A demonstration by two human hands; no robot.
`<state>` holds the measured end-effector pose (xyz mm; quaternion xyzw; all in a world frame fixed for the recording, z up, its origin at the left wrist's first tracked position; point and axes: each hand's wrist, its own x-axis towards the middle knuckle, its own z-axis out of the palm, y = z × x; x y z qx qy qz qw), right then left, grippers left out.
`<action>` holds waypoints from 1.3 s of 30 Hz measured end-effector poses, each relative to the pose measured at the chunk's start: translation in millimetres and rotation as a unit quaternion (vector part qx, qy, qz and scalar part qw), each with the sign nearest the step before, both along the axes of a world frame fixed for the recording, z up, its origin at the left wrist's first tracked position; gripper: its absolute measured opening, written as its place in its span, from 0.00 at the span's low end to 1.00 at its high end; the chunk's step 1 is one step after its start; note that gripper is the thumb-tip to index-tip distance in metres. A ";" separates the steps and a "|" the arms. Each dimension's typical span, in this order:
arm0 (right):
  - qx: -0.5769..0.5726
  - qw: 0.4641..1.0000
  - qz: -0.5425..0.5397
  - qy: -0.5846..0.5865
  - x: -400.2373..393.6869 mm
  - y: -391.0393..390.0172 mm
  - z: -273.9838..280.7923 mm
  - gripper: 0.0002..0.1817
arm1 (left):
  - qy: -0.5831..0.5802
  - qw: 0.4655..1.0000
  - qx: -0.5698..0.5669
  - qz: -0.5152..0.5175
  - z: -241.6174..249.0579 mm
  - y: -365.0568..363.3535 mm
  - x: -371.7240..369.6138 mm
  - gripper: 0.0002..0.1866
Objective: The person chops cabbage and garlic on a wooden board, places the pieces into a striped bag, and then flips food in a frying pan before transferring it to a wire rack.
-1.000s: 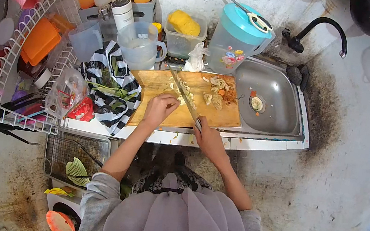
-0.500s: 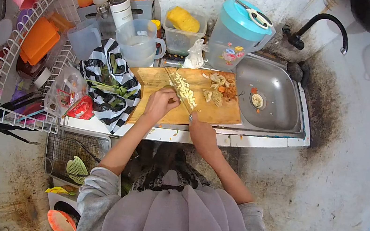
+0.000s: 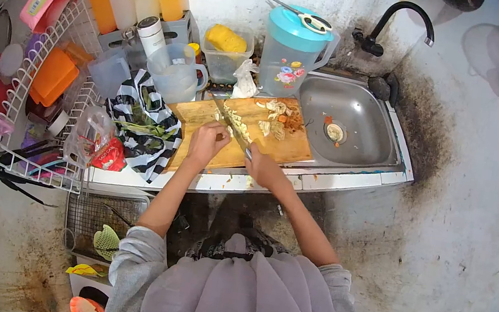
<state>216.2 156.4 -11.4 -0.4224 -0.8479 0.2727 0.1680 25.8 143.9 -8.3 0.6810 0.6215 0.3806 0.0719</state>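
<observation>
A wooden cutting board (image 3: 204, 113) lies on the tiled counter left of the sink. My right hand (image 3: 263, 167) is wrapped round the handle of a knife (image 3: 231, 124), whose blade slants up and left over the board. Small pale chopped pieces (image 3: 239, 122) lie along the blade. My left hand (image 3: 208, 143) is on the board just left of the blade, its fingers drawn together; whatever they pinch is too small to name. Brownish-white chunks (image 3: 274, 129) and orange shreds (image 3: 294, 121) lie at the board's right end.
Right of the board is a steel sink (image 3: 370, 135) under a black faucet (image 3: 403, 12). Behind the board stand a turquoise-lidded jug (image 3: 286, 53), a clear pitcher (image 3: 174, 75) and a tub with a yellow sponge (image 3: 226, 38). A black-and-white bag (image 3: 157, 156) and dish rack (image 3: 24, 76) are left.
The view has shifted, so the counter appears further left. The blade now lies nearer the left side of the chopped pieces, and my left hand remains beside it.
</observation>
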 end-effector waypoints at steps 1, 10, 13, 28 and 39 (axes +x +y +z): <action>-0.003 0.999 -0.027 -0.036 -4.9 -9.6 0.7 0.14 | 0.007 1.000 0.001 0.008 -0.1 0.3 0.3 0.03; -0.040 0.995 -0.033 -0.081 31.8 -34.8 21.8 0.17 | -0.005 1.000 0.001 0.014 -5.7 3.1 -3.8 0.04; -0.046 0.998 -0.039 -0.016 56.2 -36.1 34.9 0.17 | 0.025 0.999 0.022 0.022 -4.7 2.5 -2.8 0.06; -0.090 0.991 -0.081 -0.050 67.8 -34.2 30.0 0.18 | 0.049 0.994 -0.024 0.092 3.3 6.1 11.1 0.14; -0.035 0.997 -0.032 -0.064 68.8 -15.7 39.7 0.17 | 0.043 0.998 -0.009 0.034 -5.4 8.4 -11.4 0.11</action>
